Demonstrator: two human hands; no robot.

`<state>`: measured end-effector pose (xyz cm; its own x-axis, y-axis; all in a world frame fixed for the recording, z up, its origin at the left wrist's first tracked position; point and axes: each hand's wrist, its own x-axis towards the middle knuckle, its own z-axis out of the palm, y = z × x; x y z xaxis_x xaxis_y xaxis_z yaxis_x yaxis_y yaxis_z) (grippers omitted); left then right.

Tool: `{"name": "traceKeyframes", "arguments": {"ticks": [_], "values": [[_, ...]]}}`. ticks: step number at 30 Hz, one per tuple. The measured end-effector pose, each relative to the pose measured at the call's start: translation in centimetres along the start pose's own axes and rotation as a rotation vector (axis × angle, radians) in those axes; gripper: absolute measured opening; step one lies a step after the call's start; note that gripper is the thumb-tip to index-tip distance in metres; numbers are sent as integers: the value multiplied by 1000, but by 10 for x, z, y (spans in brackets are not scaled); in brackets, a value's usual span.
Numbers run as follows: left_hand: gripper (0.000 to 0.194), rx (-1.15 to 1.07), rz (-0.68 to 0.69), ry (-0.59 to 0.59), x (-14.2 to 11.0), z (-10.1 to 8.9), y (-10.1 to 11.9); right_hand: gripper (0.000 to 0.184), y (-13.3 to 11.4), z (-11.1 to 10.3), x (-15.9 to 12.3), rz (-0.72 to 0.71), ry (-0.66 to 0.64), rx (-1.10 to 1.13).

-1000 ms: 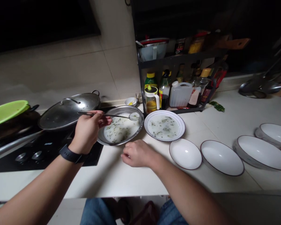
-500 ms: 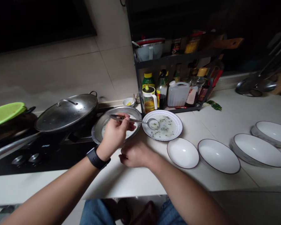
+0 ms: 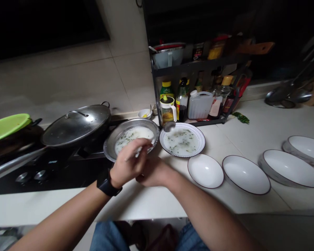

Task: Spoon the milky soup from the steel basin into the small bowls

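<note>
My left hand (image 3: 132,158), with a black watch on its wrist, grips a metal spoon (image 3: 169,126) by the handle. The spoon's bowl is blurred, over the near-left rim of the patterned plate (image 3: 202,136), which holds cloudy white soup with green bits. Close beside it, partly behind my left hand, my right hand (image 3: 155,172) is curled closed low over the counter; what its fingers hold, if anything, is hidden. Behind both hands a metal basin (image 3: 110,146) contains similar pale liquid with green pieces.
White bowls (image 3: 205,170) line the counter to the right. On the left, a lidded pan (image 3: 77,127) and a green basket (image 3: 10,127) stand on the black stove (image 3: 62,174). A rack (image 3: 199,66) of bottles rises behind the plate.
The spoon has lifted out of the soup, its bowl rising toward the plate's left rim. My left hand has moved down toward my right hand, which stays nearly in place.
</note>
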<state>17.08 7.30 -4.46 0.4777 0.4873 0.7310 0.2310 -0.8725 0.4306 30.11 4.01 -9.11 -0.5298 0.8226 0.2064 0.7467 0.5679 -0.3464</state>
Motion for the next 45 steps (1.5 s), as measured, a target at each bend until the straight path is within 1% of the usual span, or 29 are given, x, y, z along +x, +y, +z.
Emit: {"name": "traceKeyframes", "arguments": {"ticks": [2, 4, 6, 9, 13, 17, 20, 23, 25, 28, 37, 45], "values": [[19, -25, -203, 181, 1, -9, -6, 28, 0, -2, -2, -36, -7, -37], [23, -3, -372, 281, 1, -21, -14, 31, 0, -3, -3, -42, 3, -69], [27, 63, -500, 296, -1, -34, -25, 31, 0, -2, -5, -37, 27, -77], [28, 188, -625, 237, -10, -50, -36, 31, 0, -1, -6, -46, 53, -67], [25, 274, -657, 184, -26, -59, -41, 30, 1, 0, -5, -50, 57, -62], [24, 252, -681, 172, -37, -58, -42, 30, 1, 0, -5, -55, 55, -65], [28, 78, -789, 215, -40, -53, -45, 31, 0, -1, -5, -50, 41, -76], [32, -196, -905, 320, -40, -48, -49, 31, 0, -2, -5, -42, 27, -78], [33, -334, -964, 395, -38, -46, -53, 31, 0, -2, -5, -41, 23, -82], [31, -419, -1025, 459, -35, -46, -56, 31, 0, -2, -5, -47, 29, -87], [27, -461, -1027, 524, -13, -54, -48, 30, 1, 0, -5, -53, 57, -69], [21, -441, -981, 504, 2, -60, -48, 29, 1, -1, -5, -49, 40, -73]]}}
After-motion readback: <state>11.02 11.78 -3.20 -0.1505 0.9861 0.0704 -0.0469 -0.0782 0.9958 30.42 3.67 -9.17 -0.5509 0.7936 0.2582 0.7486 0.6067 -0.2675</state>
